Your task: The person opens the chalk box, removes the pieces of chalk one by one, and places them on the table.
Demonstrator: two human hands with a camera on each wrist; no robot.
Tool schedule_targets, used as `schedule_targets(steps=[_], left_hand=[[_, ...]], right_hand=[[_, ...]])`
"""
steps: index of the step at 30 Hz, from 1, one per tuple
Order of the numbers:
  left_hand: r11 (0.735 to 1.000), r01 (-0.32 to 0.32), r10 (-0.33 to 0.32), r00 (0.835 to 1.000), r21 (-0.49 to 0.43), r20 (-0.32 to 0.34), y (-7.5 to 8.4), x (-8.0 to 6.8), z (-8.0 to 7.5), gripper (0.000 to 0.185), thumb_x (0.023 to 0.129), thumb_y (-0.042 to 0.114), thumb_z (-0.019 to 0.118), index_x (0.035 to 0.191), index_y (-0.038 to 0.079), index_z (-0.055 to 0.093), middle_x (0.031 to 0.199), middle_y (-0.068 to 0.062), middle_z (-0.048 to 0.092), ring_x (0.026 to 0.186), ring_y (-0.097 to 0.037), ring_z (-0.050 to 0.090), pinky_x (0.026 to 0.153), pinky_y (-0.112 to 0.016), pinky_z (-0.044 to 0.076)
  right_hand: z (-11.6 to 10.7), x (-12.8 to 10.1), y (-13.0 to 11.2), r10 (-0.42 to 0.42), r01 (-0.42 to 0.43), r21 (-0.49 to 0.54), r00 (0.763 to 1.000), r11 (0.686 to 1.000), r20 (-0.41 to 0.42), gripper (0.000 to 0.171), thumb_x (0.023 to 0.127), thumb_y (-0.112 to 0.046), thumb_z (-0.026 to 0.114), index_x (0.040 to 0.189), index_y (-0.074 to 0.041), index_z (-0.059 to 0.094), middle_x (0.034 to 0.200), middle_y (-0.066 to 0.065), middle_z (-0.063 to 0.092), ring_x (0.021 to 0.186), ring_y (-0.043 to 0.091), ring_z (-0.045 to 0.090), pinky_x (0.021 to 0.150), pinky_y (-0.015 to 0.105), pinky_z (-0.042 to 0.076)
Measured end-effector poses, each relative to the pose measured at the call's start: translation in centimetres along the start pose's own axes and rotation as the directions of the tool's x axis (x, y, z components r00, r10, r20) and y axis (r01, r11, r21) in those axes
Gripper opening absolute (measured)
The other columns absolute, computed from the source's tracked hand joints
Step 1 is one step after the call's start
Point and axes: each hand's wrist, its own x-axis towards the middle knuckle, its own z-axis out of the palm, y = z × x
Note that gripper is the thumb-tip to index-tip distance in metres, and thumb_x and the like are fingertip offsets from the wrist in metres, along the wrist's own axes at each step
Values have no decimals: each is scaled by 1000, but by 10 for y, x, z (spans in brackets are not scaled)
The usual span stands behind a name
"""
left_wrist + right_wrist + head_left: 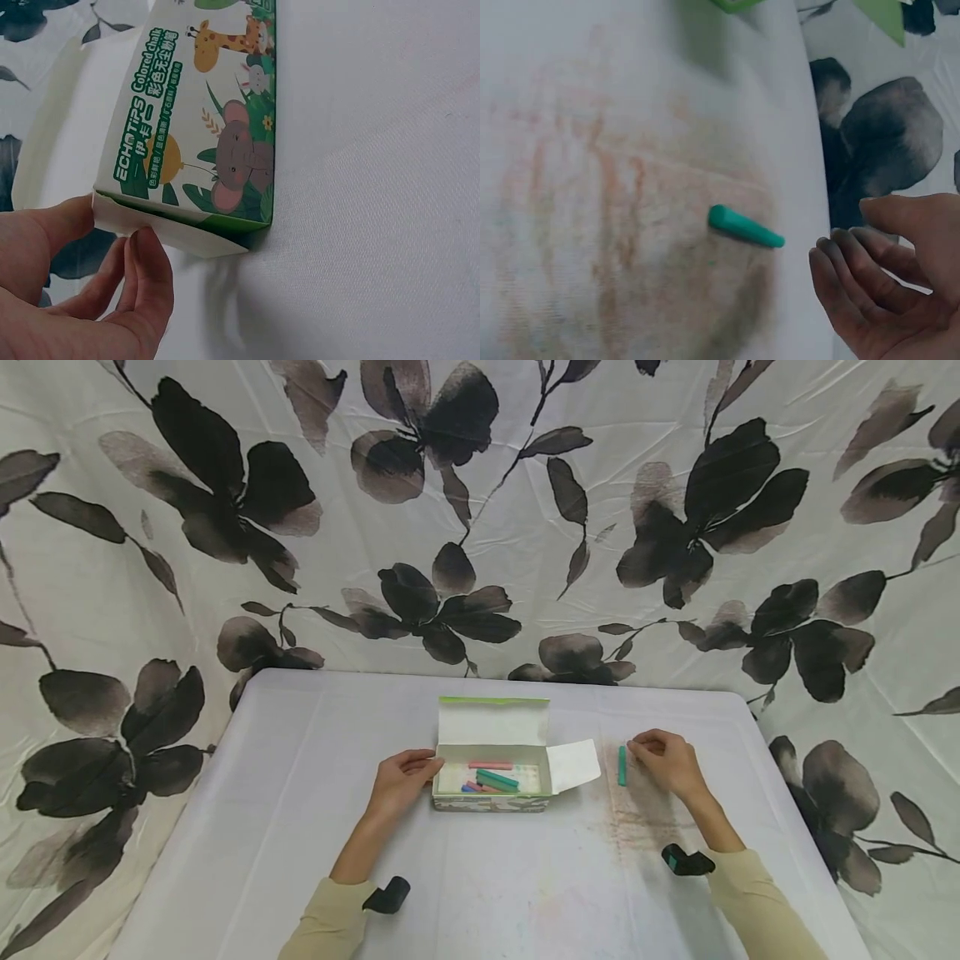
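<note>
A chalk box [491,804] stands with its lid raised and one side flap folded out to the right. Several coloured chalk sticks [497,779] lie inside, green, pink and blue among them. At the box's left end, my left hand [405,779] pinches the end flap [180,234] between thumb and fingertips. One green chalk stick [622,766] lies on the table to the right of the box. Just right of that stick is my right hand [667,762], its fingers loosely bent and holding nothing; in the right wrist view a gap shows between fingertips and chalk.
The table [315,860] has a white cover, with brownish chalk smears [637,818] around the loose green stick. Behind and beside it hangs a flower-printed cloth [480,527]. A black wrist camera [387,895] sits on the left wrist, another black camera [686,862] on the right.
</note>
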Motion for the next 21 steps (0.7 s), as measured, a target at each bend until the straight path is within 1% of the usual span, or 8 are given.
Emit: schedule_targets(steps=[2,5,7,10,16,18,21], left_hand=[[1000,7,-7,1000,-3,-3,-1,1,0,34,95,10,75,124,-7,67,105,-16,70,101,-34,69,73,-22,58],[1000,4,-4,1000,-1,-1,-1,1,1,34,95,9,74,124,-7,66,106,-16,70,101,-34,69,72,-20,57],[1000,3,-3,1000,-3,1,-1,0,1,34,95,9,74,124,-7,66,106,-17,70,102,-35,69,71,-20,57],[1000,4,-4,1000,-5,4,-1,-1,1,34,96,8,74,125,-7,65,107,-17,70,103,-34,69,73,-21,58],[1000,3,-3,1000,-15,4,0,-1,-1,35,96,8,73,126,-8,65,107,-17,70,102,-33,69,78,-29,60],[1000,6,-6,1000,-23,7,0,-1,-1,35,96,8,73,126,-8,65,107,-17,70,102,-34,69,77,-28,60],[999,16,-15,1000,-36,13,-1,0,0,35,96,8,73,125,-8,65,106,-17,71,101,-33,69,73,-23,59]], right_hand=[[-3,2,-5,-20,20,12,1000,1000,-1,27,102,-18,67,112,7,70,98,20,73,95,38,71,79,41,59],[-7,4,-12,-54,54,40,999,998,1,26,102,-17,67,111,7,70,97,21,73,91,38,72,73,29,57],[-9,6,-17,-76,76,52,997,996,4,26,102,-17,67,111,7,69,97,20,74,89,38,72,70,24,56],[-12,9,-24,-99,99,59,995,993,6,25,102,-17,67,111,6,69,97,20,74,89,39,72,70,24,56],[-13,15,-40,-148,146,70,989,987,20,23,102,-17,67,111,4,70,98,18,74,90,39,71,72,26,57],[-12,17,-46,-168,165,84,985,983,26,21,101,-15,68,111,4,70,98,18,74,90,39,71,72,25,57],[-10,18,-54,-185,180,91,982,979,39,20,100,-13,69,110,4,70,97,18,73,90,40,71,72,26,57]])
